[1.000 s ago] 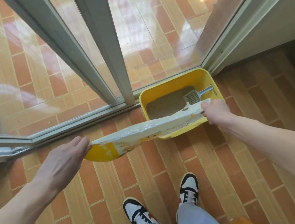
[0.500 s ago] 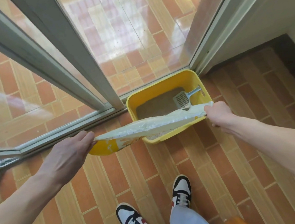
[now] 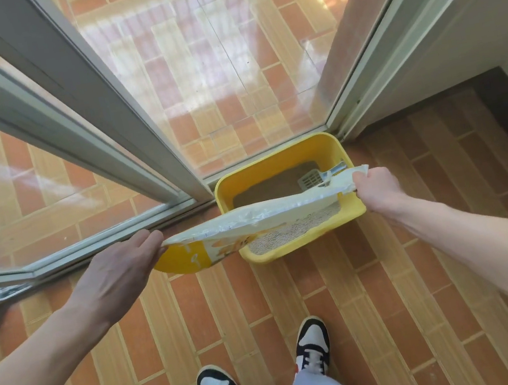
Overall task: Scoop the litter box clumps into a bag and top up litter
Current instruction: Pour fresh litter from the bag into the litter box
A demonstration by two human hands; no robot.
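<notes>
Yellow plastic formed the litter box point(image 3: 322, 147), which sat on the tiled floor point(image 3: 155, 336) in the corner where the sliding glass door point(image 3: 208, 65) met the wall. A person stood over it, and a white and yellow litter bag point(image 3: 251, 223) was held stretched sideways above the box's near edge. Judging by the scene, the topping-up step was under way: pale fresh litter point(image 3: 289, 231) lay along the near side of the box, with darker litter behind it. A grey scoop point(image 3: 314, 178) rested inside the box at the far right, partly hidden by the bag.

The left hand point(image 3: 118, 275) held the lower, yellow end of the bag, its fingers fairly straight against the edge and its thumb out of sight beneath, so how firm the hold was could not be told. The right hand point(image 3: 376, 188) was closed in a fist around the white upper corner, over the box's right rim.

The next move likely called for tilting the open end lower over the box, and keeping the stream inside the rim so that no granules spilled onto the tiles.
</notes>
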